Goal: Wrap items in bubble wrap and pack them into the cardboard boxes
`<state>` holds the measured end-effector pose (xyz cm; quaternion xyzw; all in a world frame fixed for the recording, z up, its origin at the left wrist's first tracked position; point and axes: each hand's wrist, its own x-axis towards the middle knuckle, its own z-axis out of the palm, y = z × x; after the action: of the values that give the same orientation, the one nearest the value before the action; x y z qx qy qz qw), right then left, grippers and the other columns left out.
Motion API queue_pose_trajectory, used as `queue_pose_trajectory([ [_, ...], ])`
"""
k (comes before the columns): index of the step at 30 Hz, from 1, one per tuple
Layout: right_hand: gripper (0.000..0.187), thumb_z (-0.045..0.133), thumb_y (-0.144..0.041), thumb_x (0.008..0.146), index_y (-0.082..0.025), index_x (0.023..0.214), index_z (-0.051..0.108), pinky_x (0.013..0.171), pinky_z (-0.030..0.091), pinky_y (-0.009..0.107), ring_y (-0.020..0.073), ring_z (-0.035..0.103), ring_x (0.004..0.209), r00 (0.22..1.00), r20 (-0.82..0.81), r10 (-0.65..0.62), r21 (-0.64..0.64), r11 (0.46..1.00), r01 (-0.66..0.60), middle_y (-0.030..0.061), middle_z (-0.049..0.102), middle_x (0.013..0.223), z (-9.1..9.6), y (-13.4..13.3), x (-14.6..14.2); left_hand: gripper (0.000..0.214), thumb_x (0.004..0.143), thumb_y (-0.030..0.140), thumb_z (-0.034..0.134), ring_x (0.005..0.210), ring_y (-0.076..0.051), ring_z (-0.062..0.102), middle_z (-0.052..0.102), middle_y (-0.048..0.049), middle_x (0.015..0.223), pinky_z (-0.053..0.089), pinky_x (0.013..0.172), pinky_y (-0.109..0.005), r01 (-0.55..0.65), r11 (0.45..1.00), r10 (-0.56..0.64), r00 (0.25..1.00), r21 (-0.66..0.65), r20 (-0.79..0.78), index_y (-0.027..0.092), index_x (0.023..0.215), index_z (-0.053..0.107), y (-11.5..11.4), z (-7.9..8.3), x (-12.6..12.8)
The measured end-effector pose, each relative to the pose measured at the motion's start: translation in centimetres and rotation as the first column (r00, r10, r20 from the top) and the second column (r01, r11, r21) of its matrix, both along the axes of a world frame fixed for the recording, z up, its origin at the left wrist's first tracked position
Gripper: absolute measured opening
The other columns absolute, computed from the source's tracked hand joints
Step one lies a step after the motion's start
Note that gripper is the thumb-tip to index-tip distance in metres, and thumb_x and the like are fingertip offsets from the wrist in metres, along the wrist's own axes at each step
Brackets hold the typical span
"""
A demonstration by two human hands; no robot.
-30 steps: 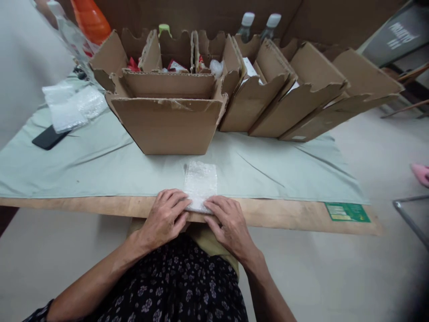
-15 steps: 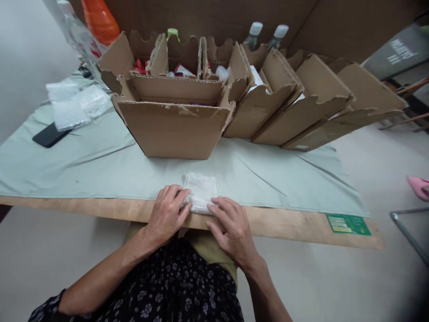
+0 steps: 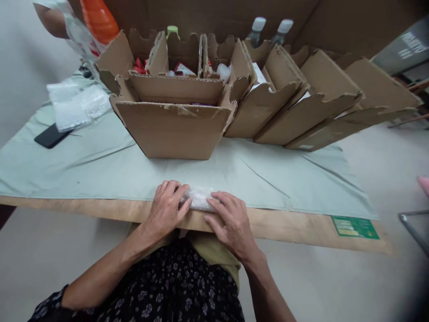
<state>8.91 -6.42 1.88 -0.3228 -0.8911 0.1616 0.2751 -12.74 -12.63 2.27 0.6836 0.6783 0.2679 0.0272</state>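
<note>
A piece of clear bubble wrap, folded or rolled into a narrow strip, lies at the table's front edge, partly on the pale green cloth. My left hand grips its left end, with thumb and fingers curled around it. At the right end, my right hand presses its fingers onto the wrap, and its thumb is lower, near the wooden edge. Whether anything is wrapped inside, I cannot tell.
Behind the hands stands a cardboard box, with several more cardboard bins beyond it. At left lie bubble wrap pieces and a black phone. A green card sits at the right edge. Another person's arm shows top left.
The bubble wrap has gone from a flat square to a narrow strip, its far side drawn toward me. Both hands stay at its ends. The other person's arm has come into view.
</note>
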Motion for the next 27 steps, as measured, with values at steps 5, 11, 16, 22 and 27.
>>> queue_pose_trajectory([
  [5,0.022,0.057,-0.025,0.102,-0.026,0.118,0.072,0.093,0.053,0.046,0.0266,0.068,0.110,0.995,-0.076,-0.068,-0.076,0.995,0.062,0.0068,0.078,0.112,-0.8,0.9,-0.9,0.028,0.097,0.028,0.061,0.091,-0.020,0.066,0.068,-0.0078,0.104,0.059,0.082,-0.038,-0.078,0.997,0.079,0.901,-0.019,0.427,0.019,0.123,0.064,-2.5,0.6,0.1],
  [11,0.021,0.060,-0.022,0.099,-0.027,0.115,0.072,0.092,0.058,0.045,0.0242,0.072,0.104,0.968,-0.252,-0.012,-0.108,0.994,-0.016,0.0048,0.079,0.105,0.2,-1.0,-1.3,0.072,0.095,0.036,0.063,0.079,-0.018,0.072,0.072,-0.0094,0.104,0.064,0.073,-0.034,0.083,0.948,0.258,0.361,-0.307,0.896,0.014,0.155,0.032,-3.7,1.5,1.5],
  [16,0.042,0.065,-0.041,0.097,-0.026,0.137,0.063,0.097,0.061,0.046,0.0289,0.068,0.123,0.933,-0.354,-0.070,-0.340,0.938,-0.059,0.0127,0.069,0.137,0.0,-1.8,0.1,0.067,0.094,0.030,0.060,0.085,-0.018,0.071,0.072,-0.0073,0.106,0.063,0.078,-0.032,0.026,0.963,0.224,0.475,-0.268,0.851,0.017,0.156,0.036,-3.0,2.0,1.8],
  [22,0.033,0.074,-0.049,0.090,-0.021,0.107,0.072,0.065,0.062,0.027,0.0193,0.075,0.074,0.887,-0.419,-0.191,-0.751,0.622,-0.221,0.0054,0.077,0.087,1.1,-0.3,-0.5,0.063,0.095,0.022,0.060,0.092,-0.019,0.073,0.075,-0.0061,0.111,0.063,0.083,-0.031,0.070,0.997,-0.035,0.765,-0.028,0.643,0.024,0.155,0.040,-2.7,2.5,1.0],
  [27,0.025,0.075,-0.046,0.088,-0.021,0.087,0.072,0.053,0.056,0.022,0.0163,0.067,0.061,0.891,-0.395,-0.223,-0.667,0.737,-0.111,0.0028,0.071,0.073,4.7,2.3,0.3,0.077,0.091,0.033,0.072,0.141,-0.034,0.052,0.056,-0.0177,0.149,0.045,0.116,-0.053,-0.027,0.901,-0.044,0.987,0.432,0.152,0.022,0.157,0.035,2.3,8.5,-5.1],
])
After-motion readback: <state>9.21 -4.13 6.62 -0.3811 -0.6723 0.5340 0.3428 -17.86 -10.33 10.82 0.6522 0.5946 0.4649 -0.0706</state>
